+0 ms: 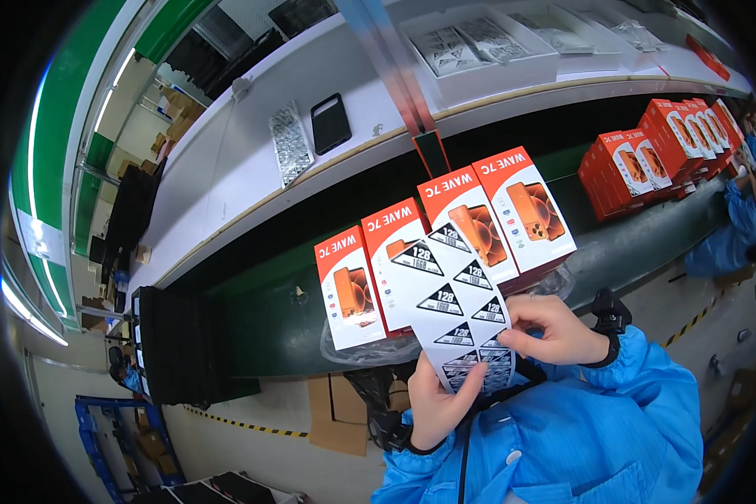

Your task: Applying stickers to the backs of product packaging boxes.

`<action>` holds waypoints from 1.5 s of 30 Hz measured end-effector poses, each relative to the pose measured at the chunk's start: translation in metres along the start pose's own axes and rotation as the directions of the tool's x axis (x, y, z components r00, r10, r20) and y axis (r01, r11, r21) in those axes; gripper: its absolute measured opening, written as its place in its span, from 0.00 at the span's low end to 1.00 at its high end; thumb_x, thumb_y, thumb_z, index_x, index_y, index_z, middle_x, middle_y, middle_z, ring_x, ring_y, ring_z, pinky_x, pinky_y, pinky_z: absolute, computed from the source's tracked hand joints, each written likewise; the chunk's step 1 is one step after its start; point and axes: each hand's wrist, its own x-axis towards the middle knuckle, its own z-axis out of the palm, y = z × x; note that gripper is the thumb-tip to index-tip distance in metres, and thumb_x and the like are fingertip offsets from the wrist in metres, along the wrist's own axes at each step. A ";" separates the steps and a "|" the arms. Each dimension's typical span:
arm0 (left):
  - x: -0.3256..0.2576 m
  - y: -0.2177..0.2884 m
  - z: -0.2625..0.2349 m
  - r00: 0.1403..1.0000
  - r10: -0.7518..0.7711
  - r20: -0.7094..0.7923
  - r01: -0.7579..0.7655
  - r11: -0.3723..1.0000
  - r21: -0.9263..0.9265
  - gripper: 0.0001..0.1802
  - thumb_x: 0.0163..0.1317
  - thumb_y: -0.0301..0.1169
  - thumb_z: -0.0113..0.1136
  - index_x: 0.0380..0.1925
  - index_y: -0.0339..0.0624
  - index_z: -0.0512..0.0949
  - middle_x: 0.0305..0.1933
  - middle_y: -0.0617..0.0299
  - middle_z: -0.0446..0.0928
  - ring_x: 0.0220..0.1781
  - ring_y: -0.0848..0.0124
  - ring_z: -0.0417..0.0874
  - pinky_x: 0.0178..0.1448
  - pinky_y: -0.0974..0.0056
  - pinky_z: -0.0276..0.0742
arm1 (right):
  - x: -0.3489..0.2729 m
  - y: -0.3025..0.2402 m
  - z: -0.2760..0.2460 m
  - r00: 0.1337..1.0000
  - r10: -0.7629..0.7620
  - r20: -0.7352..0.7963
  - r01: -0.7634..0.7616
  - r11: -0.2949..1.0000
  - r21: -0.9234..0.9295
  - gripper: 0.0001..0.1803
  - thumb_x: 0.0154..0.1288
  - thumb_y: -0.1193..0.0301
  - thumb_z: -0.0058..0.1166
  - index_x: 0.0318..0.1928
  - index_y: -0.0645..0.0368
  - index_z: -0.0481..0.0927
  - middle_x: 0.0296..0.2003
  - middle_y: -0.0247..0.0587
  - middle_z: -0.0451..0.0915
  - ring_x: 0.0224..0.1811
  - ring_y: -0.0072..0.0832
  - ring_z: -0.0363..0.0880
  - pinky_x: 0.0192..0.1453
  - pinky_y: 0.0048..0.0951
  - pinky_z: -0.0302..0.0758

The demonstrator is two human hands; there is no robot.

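Note:
My left hand (438,405) grips the lower end of a white backing strip (464,312) that carries several black triangular stickers. My right hand (548,329) pinches the strip's right edge near a sticker. The strip rises over a row of orange and white phone boxes (438,252) that stand side by side on the dark green conveyor belt (277,323) just beyond my hands. Both forearms are in blue sleeves.
More orange boxes (655,151) stand further right on the belt, near another person's blue sleeve (735,223). A white shelf (227,176) above holds a black phone (330,123), a patterned sheet (291,143) and trays of leaflets (479,50). Cardboard (338,413) lies on the floor below.

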 end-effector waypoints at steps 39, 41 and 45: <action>0.005 -0.043 0.099 0.902 0.360 -0.238 -0.029 0.601 0.799 0.11 0.57 0.22 0.59 0.38 0.27 0.74 0.28 0.47 0.78 0.26 0.52 0.82 0.29 0.59 0.76 | -0.001 0.013 -0.085 0.976 -0.163 0.142 0.202 0.921 -0.334 0.07 0.53 0.74 0.60 0.31 0.61 0.76 0.33 0.39 0.78 0.34 0.33 0.80 0.35 0.28 0.76; 0.005 -0.044 0.091 0.854 0.424 -0.301 -0.026 0.613 0.790 0.09 0.57 0.22 0.58 0.35 0.25 0.73 0.25 0.45 0.77 0.24 0.51 0.81 0.27 0.59 0.75 | 0.014 -0.001 -0.102 0.965 0.092 0.246 -0.023 0.962 -0.270 0.07 0.53 0.75 0.61 0.29 0.62 0.77 0.31 0.40 0.78 0.31 0.29 0.80 0.36 0.25 0.76; -0.003 -0.044 0.082 0.851 0.371 -0.372 0.041 0.658 0.751 0.08 0.57 0.22 0.58 0.33 0.27 0.72 0.25 0.44 0.77 0.25 0.51 0.81 0.26 0.59 0.75 | 0.057 0.010 -0.126 0.905 0.269 0.328 -0.110 0.895 -0.432 0.07 0.58 0.71 0.57 0.29 0.63 0.78 0.23 0.37 0.78 0.25 0.23 0.78 0.29 0.22 0.73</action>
